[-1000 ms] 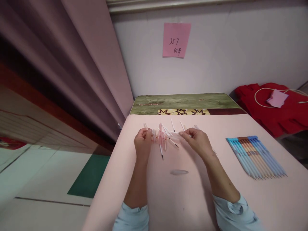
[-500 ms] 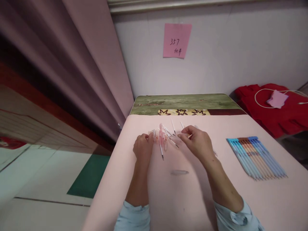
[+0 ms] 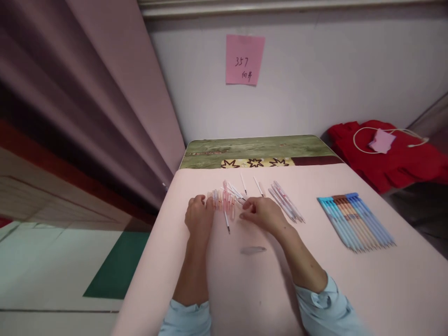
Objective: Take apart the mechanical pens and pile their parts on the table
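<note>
My left hand (image 3: 198, 215) rests on the pink table cover (image 3: 252, 284) with its fingers curled at the left edge of a loose heap of pink-tinted pen parts (image 3: 224, 200). My right hand (image 3: 262, 213) lies just right of that heap, fingers bent in a pinch over thin white refills (image 3: 241, 185); what it grips is too small to name. A thin refill with a dark tip (image 3: 227, 223) juts toward me between the hands. To the right of my right hand lies a small bundle of slim white pens (image 3: 286, 207).
A neat row of blue and brown pens (image 3: 355, 220) lies at the right of the table. A clear cap (image 3: 252, 250) sits near my forearms. A curtain (image 3: 105, 93) hangs left. Red cloth with a white cable (image 3: 388, 154) lies right. A pink note (image 3: 244, 59) is on the wall.
My right hand has moved left and lower toward the heap, uncovering the bundle of white pens. My left hand has lowered to the table. The view has shifted slightly.
</note>
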`<control>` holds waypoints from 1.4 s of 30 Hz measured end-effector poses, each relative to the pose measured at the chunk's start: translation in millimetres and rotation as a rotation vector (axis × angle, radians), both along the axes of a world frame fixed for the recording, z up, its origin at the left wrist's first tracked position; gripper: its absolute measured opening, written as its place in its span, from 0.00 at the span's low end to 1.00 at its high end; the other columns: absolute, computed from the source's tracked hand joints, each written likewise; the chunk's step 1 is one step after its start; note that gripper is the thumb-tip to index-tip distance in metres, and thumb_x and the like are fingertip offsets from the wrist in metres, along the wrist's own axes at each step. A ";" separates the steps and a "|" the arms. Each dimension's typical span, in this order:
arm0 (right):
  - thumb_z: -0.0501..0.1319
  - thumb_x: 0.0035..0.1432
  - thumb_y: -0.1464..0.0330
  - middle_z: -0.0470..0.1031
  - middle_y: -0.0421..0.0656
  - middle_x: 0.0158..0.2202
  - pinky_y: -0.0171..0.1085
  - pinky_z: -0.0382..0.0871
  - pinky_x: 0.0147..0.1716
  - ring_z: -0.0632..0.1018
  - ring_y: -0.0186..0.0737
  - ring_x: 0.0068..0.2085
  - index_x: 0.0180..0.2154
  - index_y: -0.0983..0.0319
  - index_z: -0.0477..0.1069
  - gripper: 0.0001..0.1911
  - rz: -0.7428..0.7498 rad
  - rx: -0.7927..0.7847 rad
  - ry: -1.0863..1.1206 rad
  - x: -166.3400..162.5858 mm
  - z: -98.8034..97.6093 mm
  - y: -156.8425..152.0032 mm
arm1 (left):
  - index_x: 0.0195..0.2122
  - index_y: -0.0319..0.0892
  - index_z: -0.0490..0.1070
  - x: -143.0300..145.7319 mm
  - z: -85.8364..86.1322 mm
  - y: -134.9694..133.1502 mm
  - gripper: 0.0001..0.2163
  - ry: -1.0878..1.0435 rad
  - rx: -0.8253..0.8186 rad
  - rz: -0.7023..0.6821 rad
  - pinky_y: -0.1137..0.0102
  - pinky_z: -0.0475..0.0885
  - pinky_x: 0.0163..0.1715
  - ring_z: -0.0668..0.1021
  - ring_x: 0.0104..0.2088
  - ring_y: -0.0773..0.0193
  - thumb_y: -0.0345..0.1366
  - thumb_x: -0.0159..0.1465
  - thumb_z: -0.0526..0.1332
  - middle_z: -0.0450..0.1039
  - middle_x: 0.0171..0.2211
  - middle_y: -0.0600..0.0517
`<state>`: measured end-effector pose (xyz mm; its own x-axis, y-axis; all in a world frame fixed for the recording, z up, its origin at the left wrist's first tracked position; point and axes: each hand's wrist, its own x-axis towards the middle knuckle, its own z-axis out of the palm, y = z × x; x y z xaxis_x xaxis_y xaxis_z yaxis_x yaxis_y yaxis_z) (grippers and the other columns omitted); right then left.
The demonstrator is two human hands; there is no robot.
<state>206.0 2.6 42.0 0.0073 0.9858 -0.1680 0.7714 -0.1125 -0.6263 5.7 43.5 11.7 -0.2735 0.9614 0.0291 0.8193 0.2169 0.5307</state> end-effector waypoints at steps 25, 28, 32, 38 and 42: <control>0.58 0.51 0.62 0.77 0.44 0.28 0.39 0.65 0.31 0.77 0.44 0.32 0.29 0.58 0.71 0.08 -0.368 0.169 0.083 48.8 12.4 -2.2 | 0.39 0.41 0.76 19.7 9.9 -2.1 0.15 -0.977 0.158 -0.081 0.73 0.65 0.25 0.70 0.23 0.69 0.44 0.54 0.65 0.75 0.30 0.51; 0.58 0.55 0.56 0.76 0.42 0.26 0.36 0.66 0.28 0.74 0.38 0.26 0.32 0.60 0.67 0.13 -0.125 0.038 0.738 16.9 13.9 -2.7 | 0.42 0.39 0.77 37.0 18.9 -11.4 0.18 -1.294 -0.032 -0.271 0.75 0.62 0.23 0.70 0.24 0.72 0.44 0.54 0.68 0.78 0.36 0.46; 0.63 0.53 0.51 0.74 0.40 0.27 0.32 0.64 0.25 0.71 0.31 0.23 0.32 0.61 0.67 0.20 0.011 -0.119 1.035 -13.3 9.3 -4.1 | 0.43 0.39 0.77 46.8 22.0 -16.7 0.17 -1.473 -0.104 -0.331 0.75 0.63 0.25 0.71 0.25 0.73 0.43 0.56 0.68 0.79 0.41 0.44; 0.59 0.56 0.45 0.70 0.38 0.18 0.30 0.56 0.18 0.65 0.28 0.16 0.34 0.65 0.73 0.27 0.001 -0.319 1.063 -14.1 -0.9 -2.5 | 0.37 0.37 0.76 38.7 20.4 -10.6 0.15 -1.570 0.018 -0.131 0.77 0.57 0.20 0.68 0.22 0.74 0.41 0.53 0.71 0.80 0.34 0.46; 0.62 0.55 0.48 0.65 0.35 0.15 0.29 0.50 0.15 0.60 0.25 0.14 0.31 0.65 0.74 0.25 0.006 -0.333 1.208 -16.2 -4.7 -1.8 | 0.39 0.37 0.76 36.4 23.4 -10.7 0.16 -1.645 -0.022 -0.214 0.75 0.61 0.22 0.70 0.23 0.73 0.40 0.53 0.71 0.80 0.36 0.45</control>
<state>189.8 0.8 37.3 -0.3288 0.8939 -0.3047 -0.2745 -0.3992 -0.8748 42.1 32.8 35.1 0.1324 0.9795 -0.1517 -0.5644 0.2003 0.8008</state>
